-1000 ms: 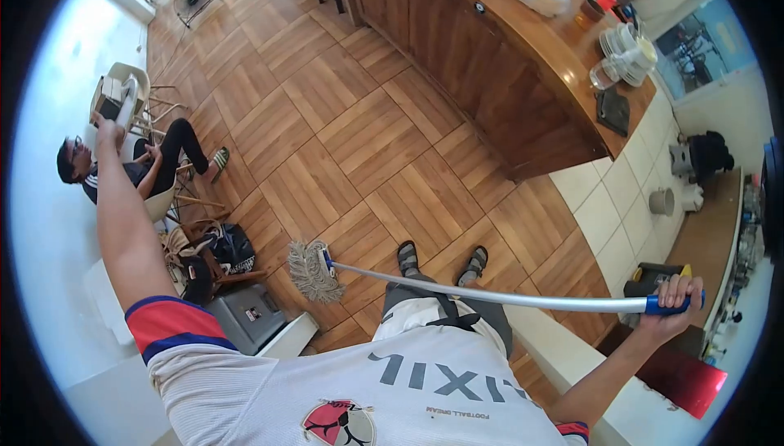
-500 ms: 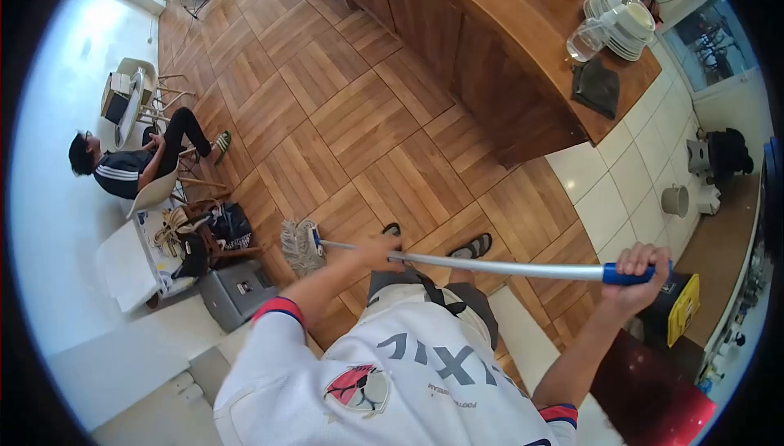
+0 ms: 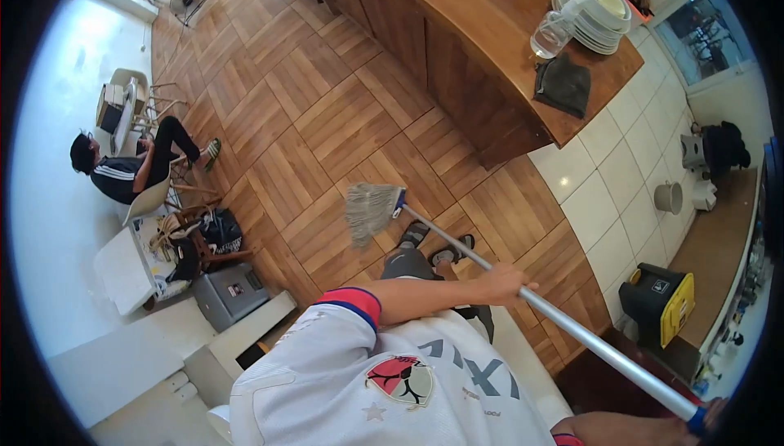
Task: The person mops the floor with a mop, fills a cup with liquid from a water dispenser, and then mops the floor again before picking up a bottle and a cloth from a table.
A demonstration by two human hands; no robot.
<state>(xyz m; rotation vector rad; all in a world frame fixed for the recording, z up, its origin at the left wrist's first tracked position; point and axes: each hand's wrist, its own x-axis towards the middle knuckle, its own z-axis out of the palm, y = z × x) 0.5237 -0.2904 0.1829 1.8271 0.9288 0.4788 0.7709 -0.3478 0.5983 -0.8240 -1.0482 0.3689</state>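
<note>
A string mop (image 3: 373, 211) with grey strands and a blue clamp lies against the wooden floor ahead of my feet. Its silver pole slants down to the right across my body. My left hand (image 3: 505, 284) is wrapped round the middle of the pole. At the pole's blue end, low in the right corner, my right hand (image 3: 709, 420) is closed on the grip, partly lost in the dark image edge. My sandals (image 3: 453, 248) stand just right of the mop head.
A wooden counter (image 3: 498, 46) holds stacked plates (image 3: 600, 25), a glass jar and a dark cloth. A seated person (image 3: 122, 172) is at the left wall, near a grey box (image 3: 231, 295). A black-and-yellow bin (image 3: 660, 303) and a bucket (image 3: 668, 198) stand right.
The mop head has swung right, from near the grey box to ahead of my feet. My left hand moved right, and my right hand dropped lower and further right, both still on the pole.
</note>
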